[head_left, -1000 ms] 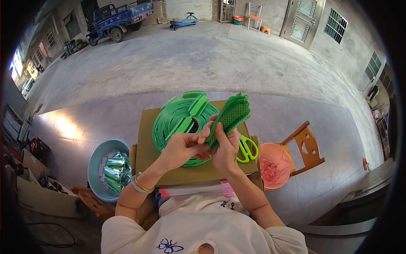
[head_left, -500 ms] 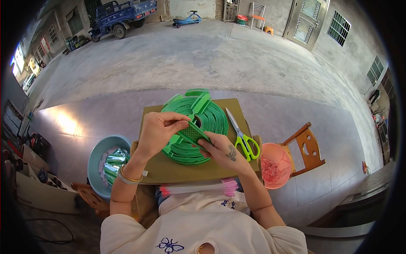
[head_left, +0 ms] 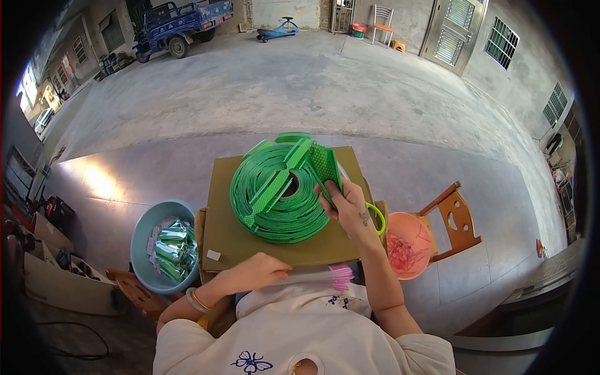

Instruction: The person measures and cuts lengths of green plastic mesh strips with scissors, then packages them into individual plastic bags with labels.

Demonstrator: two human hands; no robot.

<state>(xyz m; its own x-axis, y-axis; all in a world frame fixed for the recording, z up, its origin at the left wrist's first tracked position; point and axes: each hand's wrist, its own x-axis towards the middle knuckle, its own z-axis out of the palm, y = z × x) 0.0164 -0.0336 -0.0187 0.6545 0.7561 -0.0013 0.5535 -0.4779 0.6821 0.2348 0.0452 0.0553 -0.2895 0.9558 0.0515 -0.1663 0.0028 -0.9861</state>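
On a brown board (head_left: 234, 250) lies a large green roll (head_left: 269, 215) of flat strips, with dotted green pieces (head_left: 275, 187) across its top. My right hand (head_left: 347, 209) grips a folded dotted green strip (head_left: 324, 164) at the roll's right side. Behind that hand, scissors (head_left: 378, 219) are mostly hidden; one yellow-green handle shows. My left hand (head_left: 259, 272) is at the board's front edge, over the left part of a bundle of clear plastic sleeves (head_left: 312, 275) with pink ends on my lap. Its fingers are pressed together; what they hold, if anything, is hidden.
A blue basin (head_left: 144, 231) with wrapped green pieces stands left of the board. To the right are a pink basin (head_left: 409, 225) with reddish strips and a wooden chair (head_left: 459, 228). A blue three-wheeled truck (head_left: 181, 28) and a blue ride-on toy (head_left: 278, 30) stand farther back.
My left hand has left the green strip and moved down to the sleeves on my lap. My right hand has moved right and up with the strip, now covering most of the scissors.
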